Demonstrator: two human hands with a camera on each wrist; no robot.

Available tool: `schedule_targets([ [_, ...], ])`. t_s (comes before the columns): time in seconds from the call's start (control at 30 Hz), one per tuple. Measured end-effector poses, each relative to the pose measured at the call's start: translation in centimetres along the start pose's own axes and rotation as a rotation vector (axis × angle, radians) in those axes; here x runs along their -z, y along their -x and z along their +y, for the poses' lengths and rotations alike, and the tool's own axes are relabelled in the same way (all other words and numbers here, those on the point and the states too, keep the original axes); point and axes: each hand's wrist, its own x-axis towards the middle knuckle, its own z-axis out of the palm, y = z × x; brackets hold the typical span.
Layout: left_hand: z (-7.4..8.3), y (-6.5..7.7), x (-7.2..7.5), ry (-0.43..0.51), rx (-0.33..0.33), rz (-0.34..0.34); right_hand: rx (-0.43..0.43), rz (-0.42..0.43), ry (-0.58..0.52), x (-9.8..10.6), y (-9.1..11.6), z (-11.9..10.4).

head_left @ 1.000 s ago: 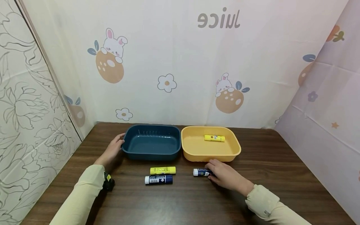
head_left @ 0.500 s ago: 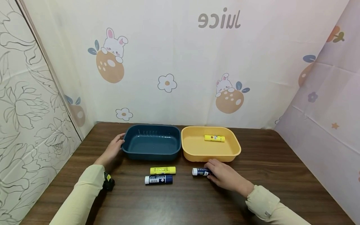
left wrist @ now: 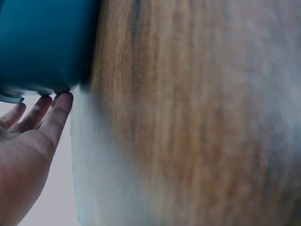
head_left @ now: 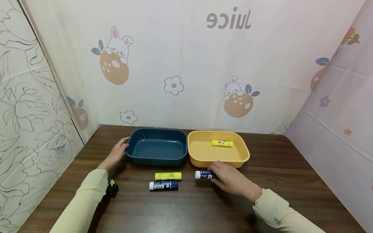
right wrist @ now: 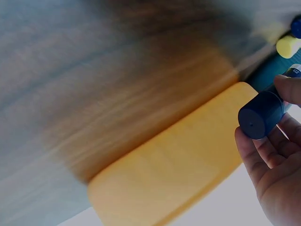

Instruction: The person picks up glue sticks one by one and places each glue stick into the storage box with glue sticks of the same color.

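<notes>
My right hand (head_left: 230, 178) pinches a dark blue glue stick (head_left: 204, 175) with a white end, just in front of the yellow tray (head_left: 201, 157). In the right wrist view the thumb and fingers hold this glue stick's navy end (right wrist: 261, 115). My left hand (head_left: 116, 155) touches the left side of the dark teal tray (head_left: 157, 161); the left wrist view shows its fingertips against the tray wall (left wrist: 47, 47). On the table before the trays lie a yellow glue stick (head_left: 168, 176) and a second dark blue glue stick (head_left: 163, 185), side by side.
Another yellow glue stick (head_left: 222, 143) lies inside the yellow tray. Both trays stand side by side on the dark wooden table (head_left: 175, 210), near its back edge. A patterned curtain (head_left: 186, 64) hangs behind.
My right hand has lifted the dark blue glue stick slightly and moved it a little left and toward the trays. My left hand stays at the teal tray.
</notes>
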Motion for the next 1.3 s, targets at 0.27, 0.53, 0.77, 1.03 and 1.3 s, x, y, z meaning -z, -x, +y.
schedule_targets([
  [0.27, 0.2, -0.1, 0.1, -0.003, 0.002, 0.001, 0.002, 0.011, -0.002, 1.9, -1.4, 0.1],
  [0.53, 0.5, -0.3, 0.0, -0.005, -0.017, 0.005, -0.015, 0.027, 0.002, 3.4, -2.9, 0.5],
  [0.77, 0.7, -0.3, 0.1, -0.017, -0.012, -0.003, -0.025, 0.026, -0.011, 3.9, -4.7, 0.6],
  [1.03, 0.2, -0.1, 0.2, -0.022, -0.014, -0.005, -0.050, 0.011, -0.055, 4.3, -6.9, 0.4],
  [1.3, 0.1, 0.0, 0.1, -0.031, -0.021, -0.003, -0.042, 0.015, -0.067, 4.3, -9.8, 0.8],
])
